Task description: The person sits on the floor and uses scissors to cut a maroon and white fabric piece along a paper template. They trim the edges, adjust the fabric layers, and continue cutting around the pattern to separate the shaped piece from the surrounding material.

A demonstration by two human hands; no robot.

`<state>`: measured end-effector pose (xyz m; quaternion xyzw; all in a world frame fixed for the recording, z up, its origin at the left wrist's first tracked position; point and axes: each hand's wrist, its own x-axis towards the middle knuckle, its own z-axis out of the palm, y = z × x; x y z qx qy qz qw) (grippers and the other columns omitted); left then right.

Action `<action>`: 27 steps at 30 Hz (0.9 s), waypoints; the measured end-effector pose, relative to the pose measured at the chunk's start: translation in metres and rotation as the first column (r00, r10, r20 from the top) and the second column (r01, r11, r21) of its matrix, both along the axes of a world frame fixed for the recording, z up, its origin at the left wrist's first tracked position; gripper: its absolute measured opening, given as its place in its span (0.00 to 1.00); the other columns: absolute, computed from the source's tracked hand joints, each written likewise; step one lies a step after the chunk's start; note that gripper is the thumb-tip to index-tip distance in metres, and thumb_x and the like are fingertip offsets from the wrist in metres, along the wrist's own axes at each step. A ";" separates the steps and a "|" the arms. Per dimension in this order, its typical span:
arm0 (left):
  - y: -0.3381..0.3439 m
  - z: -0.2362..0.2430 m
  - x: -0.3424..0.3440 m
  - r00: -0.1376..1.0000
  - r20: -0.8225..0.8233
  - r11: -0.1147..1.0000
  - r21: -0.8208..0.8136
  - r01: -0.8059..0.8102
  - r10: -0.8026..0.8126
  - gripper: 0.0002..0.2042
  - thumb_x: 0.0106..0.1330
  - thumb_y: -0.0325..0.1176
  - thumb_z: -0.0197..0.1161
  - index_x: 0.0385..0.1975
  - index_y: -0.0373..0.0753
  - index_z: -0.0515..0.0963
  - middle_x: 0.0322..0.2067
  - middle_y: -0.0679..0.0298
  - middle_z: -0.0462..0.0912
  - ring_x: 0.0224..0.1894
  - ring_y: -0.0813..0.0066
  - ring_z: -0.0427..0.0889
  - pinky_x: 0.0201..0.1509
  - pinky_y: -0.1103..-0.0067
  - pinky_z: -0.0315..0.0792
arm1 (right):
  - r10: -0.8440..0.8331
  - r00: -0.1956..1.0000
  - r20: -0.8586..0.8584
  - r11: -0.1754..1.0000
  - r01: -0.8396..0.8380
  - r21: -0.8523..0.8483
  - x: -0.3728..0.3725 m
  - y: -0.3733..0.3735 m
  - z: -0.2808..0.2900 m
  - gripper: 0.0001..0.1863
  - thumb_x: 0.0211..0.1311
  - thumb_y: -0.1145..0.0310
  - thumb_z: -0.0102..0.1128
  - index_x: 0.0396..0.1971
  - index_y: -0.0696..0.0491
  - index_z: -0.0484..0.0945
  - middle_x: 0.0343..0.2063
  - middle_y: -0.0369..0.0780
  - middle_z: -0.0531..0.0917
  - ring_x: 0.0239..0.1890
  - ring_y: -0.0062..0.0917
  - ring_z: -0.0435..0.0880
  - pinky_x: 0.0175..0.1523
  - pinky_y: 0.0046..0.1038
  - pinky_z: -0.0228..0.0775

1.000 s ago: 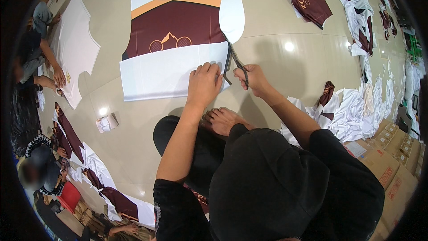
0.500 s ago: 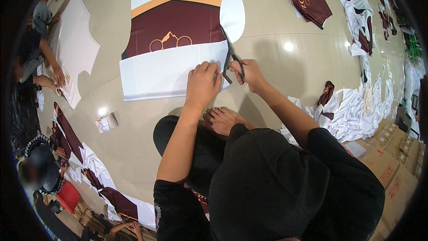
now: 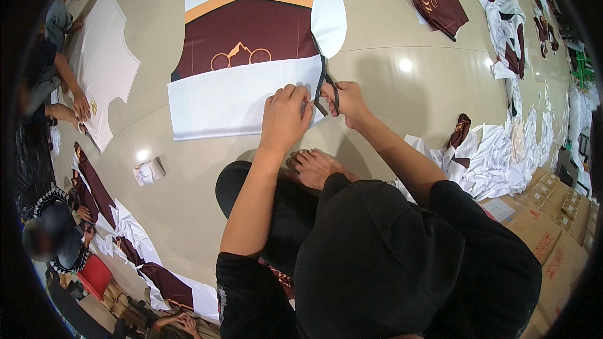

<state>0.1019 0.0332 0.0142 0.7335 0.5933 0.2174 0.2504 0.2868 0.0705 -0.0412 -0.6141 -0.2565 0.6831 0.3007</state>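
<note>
A maroon and orange printed fabric panel [image 3: 207, 37] with a white border lies on the floor before me. Its lower part is folded up, showing the white back [image 3: 217, 107]. My left hand [image 3: 286, 116] rests at the right of this fold, fingers bent together and gripping the fabric. In my right hand [image 3: 348, 105] is a pair of dark-handled scissors [image 3: 336, 97], at the panel's right edge. The scissor blades are largely hidden by the fabric and my fingers. A dark narrow strip [image 3: 320, 108] runs along that edge beside my left fingertips.
A maroon cut piece [image 3: 436, 9] lies at the upper right. White scraps [image 3: 493, 160] are heaped at the right, beside cardboard boxes [image 3: 534, 232]. A small white roll [image 3: 149, 172] sits at the left. Co-workers handle a white panel [image 3: 107, 69] and maroon pieces [image 3: 166, 282] on the left.
My right hand has shifted slightly left with the scissors, and their handle looks turned and closer to the fabric edge. My left hand has stayed nearly in place.
</note>
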 end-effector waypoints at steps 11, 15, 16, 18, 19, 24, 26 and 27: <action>0.001 0.002 -0.002 1.000 0.010 1.000 -0.012 -0.021 0.021 0.07 0.64 0.31 0.67 0.38 0.40 0.77 0.37 0.57 0.80 0.43 0.51 0.82 0.48 0.59 0.73 | -0.043 0.999 -0.005 0.999 0.043 0.004 -0.012 -0.006 0.001 0.16 0.56 0.68 0.72 0.16 0.57 0.75 0.14 0.37 0.76 0.13 0.20 0.73 0.16 0.24 0.61; 0.002 0.001 -0.005 0.998 0.039 0.999 -0.005 -0.040 0.040 0.08 0.63 0.31 0.68 0.37 0.39 0.77 0.36 0.56 0.81 0.41 0.49 0.82 0.45 0.59 0.74 | -0.071 0.997 0.001 0.997 0.071 -0.010 -0.018 -0.008 0.003 0.15 0.56 0.67 0.72 0.18 0.58 0.76 0.15 0.37 0.77 0.14 0.20 0.74 0.17 0.25 0.62; 0.002 0.001 -0.006 0.998 0.054 0.999 -0.003 -0.045 0.045 0.08 0.62 0.30 0.68 0.37 0.39 0.77 0.35 0.55 0.81 0.40 0.49 0.82 0.45 0.59 0.74 | -0.081 0.997 -0.007 0.997 0.081 -0.014 -0.020 -0.008 0.003 0.15 0.56 0.67 0.72 0.18 0.58 0.76 0.16 0.37 0.77 0.15 0.21 0.74 0.18 0.25 0.63; 0.003 0.000 -0.009 0.993 0.097 0.996 -0.062 -0.068 0.074 0.08 0.62 0.32 0.68 0.36 0.40 0.77 0.35 0.58 0.80 0.42 0.51 0.81 0.45 0.60 0.72 | -0.091 0.996 -0.003 0.996 0.091 -0.017 -0.023 -0.008 0.004 0.15 0.56 0.65 0.72 0.20 0.58 0.76 0.17 0.37 0.77 0.16 0.21 0.75 0.18 0.25 0.64; 0.003 0.000 -0.010 0.989 0.118 0.993 -0.091 -0.079 0.089 0.08 0.61 0.33 0.68 0.36 0.41 0.77 0.35 0.59 0.80 0.42 0.53 0.81 0.46 0.60 0.71 | -0.091 0.996 0.008 0.996 0.091 -0.016 -0.024 -0.006 0.005 0.15 0.57 0.65 0.72 0.20 0.58 0.76 0.17 0.37 0.77 0.16 0.21 0.75 0.19 0.25 0.64; 0.003 -0.001 -0.017 0.977 0.189 0.994 -0.062 -0.089 0.099 0.07 0.58 0.31 0.68 0.33 0.40 0.77 0.34 0.58 0.79 0.41 0.51 0.81 0.43 0.60 0.72 | -0.096 0.995 0.015 0.995 0.097 -0.038 -0.030 0.003 0.009 0.16 0.58 0.62 0.71 0.22 0.58 0.76 0.18 0.36 0.77 0.17 0.21 0.75 0.20 0.26 0.65; 0.004 0.000 -0.019 0.974 0.201 0.994 -0.064 -0.091 0.102 0.07 0.58 0.30 0.69 0.32 0.39 0.77 0.33 0.57 0.79 0.40 0.51 0.81 0.42 0.60 0.72 | -0.102 0.994 0.028 0.994 0.104 -0.041 -0.033 0.005 0.010 0.16 0.58 0.62 0.71 0.22 0.58 0.76 0.18 0.36 0.77 0.17 0.22 0.75 0.20 0.26 0.65; 0.004 0.001 -0.019 0.973 0.210 0.994 -0.062 -0.090 0.101 0.07 0.57 0.30 0.69 0.32 0.39 0.77 0.33 0.57 0.79 0.40 0.50 0.81 0.43 0.60 0.72 | -0.102 0.995 0.022 0.994 0.103 -0.035 -0.033 0.005 0.009 0.16 0.58 0.63 0.70 0.23 0.58 0.76 0.18 0.37 0.77 0.17 0.22 0.75 0.21 0.26 0.65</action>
